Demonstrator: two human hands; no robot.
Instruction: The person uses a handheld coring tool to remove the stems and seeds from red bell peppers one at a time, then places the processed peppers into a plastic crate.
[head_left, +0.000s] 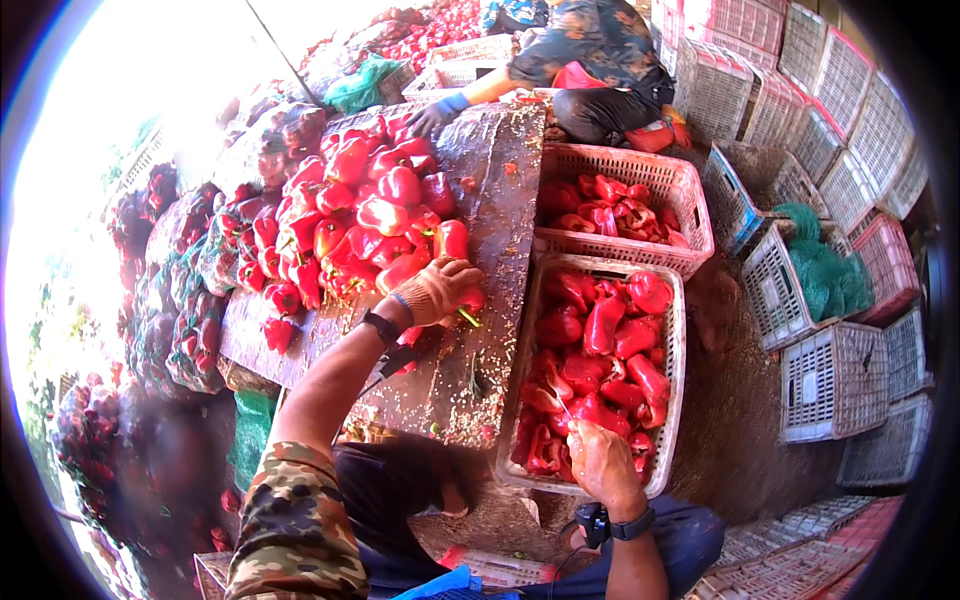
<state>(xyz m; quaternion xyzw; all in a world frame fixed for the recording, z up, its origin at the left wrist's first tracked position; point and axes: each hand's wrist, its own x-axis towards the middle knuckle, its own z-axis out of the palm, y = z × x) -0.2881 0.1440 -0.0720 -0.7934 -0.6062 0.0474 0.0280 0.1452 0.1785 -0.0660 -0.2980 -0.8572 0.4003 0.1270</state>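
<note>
My left hand [438,290], in an orange-brown work glove, is closed around a red bell pepper [472,299] at the right edge of a pepper pile; a green stem sticks out below it. Most of that pepper is hidden under the fingers. The pile of red bell peppers [385,215] covers the left part of a wooden table [497,215]. Over the near end of a pale crate [676,400], my bare right hand [606,462] is closed on a small knife [563,402], whose thin tip points up and left. Cut red pepper pieces [605,325] fill this crate.
A pinkish crate [690,200] with more pepper pieces stands beyond. Across the table a co-worker's gloved hand [437,113] reaches to the pile. Net sacks of peppers [195,330] line the left. Stacked crates [835,380] stand right, one with green netting [825,270]. Seeds litter the table.
</note>
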